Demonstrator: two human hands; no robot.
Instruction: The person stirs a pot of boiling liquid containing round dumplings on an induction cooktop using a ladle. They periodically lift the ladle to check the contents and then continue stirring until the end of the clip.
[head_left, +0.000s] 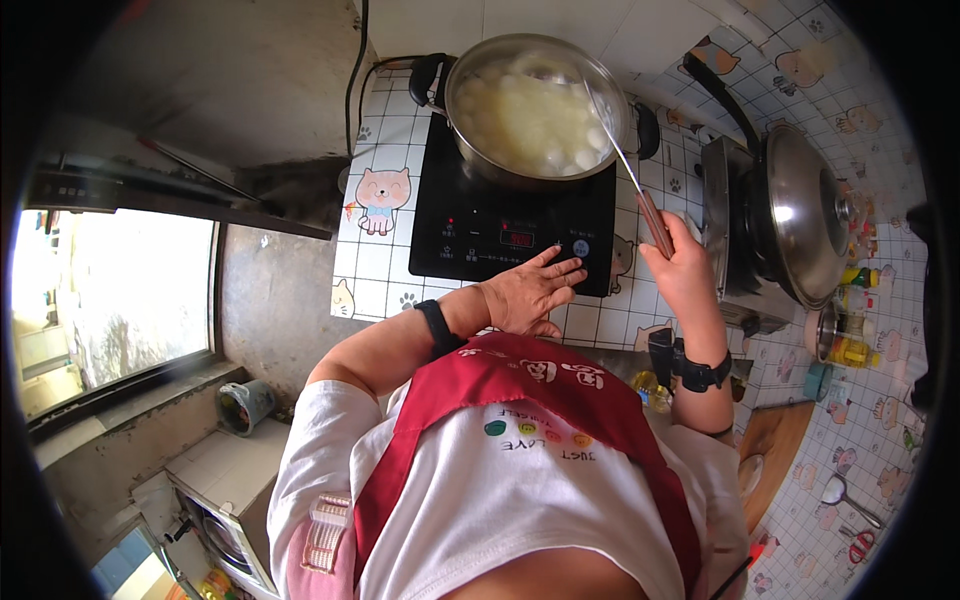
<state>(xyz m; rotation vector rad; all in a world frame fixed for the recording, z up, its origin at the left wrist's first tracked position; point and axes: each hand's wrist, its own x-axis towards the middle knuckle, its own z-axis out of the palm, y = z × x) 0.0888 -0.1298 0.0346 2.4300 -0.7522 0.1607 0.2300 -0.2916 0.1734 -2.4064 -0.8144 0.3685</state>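
Observation:
My right hand (682, 259) grips the brown handle of a metal ladle (620, 154). Its bowl dips into a stainless steel pot (469, 146) near the far side. Cloudy, yellowish liquid (544, 112) fills much of the pot, with several round white balls (585, 157) around its edge. The pot sits on a black induction cooker (487, 217) whose display and small red lights are lit. Fingers apart, my left hand (529, 292) reaches over the near right part of the control panel, by the plus mark. Whether a fingertip touches the panel I cannot tell.
To the right, a lidded wok (806, 217) with a long black handle stands on a metal gas stove (724, 247). Bottles (855, 352) and a wooden board (776, 450) lie beyond my right arm. A power cable (352, 97) runs at left; a window (127, 292) is further left.

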